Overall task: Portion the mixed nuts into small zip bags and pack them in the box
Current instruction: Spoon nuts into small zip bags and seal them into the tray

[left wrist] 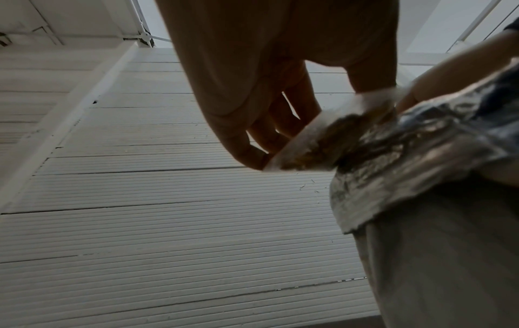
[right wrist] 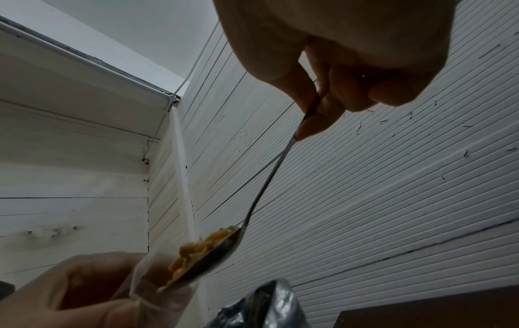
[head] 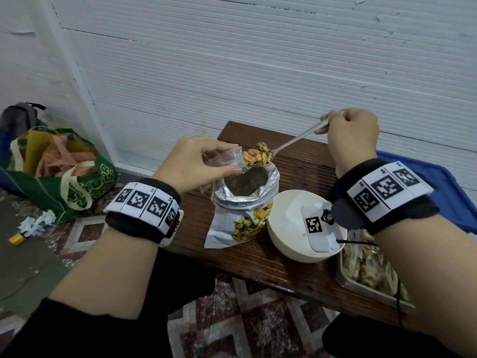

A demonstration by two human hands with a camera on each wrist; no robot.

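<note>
The left hand [head: 197,164] holds a small clear zip bag [head: 227,161] by its mouth, pinched between the thumb and the fingers [left wrist: 252,153]. The bag hangs just above the open top of a big foil pouch [head: 245,200], which stands upright on the dark wooden worktop [head: 304,161]. I cannot tell from the head view whether any nuts are already inside the small bag; it looks almost flat there.

The right hand [head: 352,135] grips the handle of a metal spoon [head: 291,143], with the thumb and curled fingers [right wrist: 309,97] closed around the upper end. The bowl of the spoon is heaped with mixed nuts [head: 258,155], peanuts and a walnut piece among them. It is at the mouth of the zip bag, and in the right wrist view the tip of the spoon reaches the opening.

The inside of the foil pouch is dark, and its contents are hard to see. Its front carries a printed picture of nuts.

Just right of the pouch stands a white bowl [head: 284,228]; I cannot see what is in it, because the wrist gear covers part of it. At the right edge of the worktop is a metal tray [head: 361,285] that holds clear bags with nuts in them. Behind the right wrist lies something blue plastic [head: 454,192]. On the floor at the left sits a green shopping bag [head: 85,182] with cloth or paper in it.
</note>
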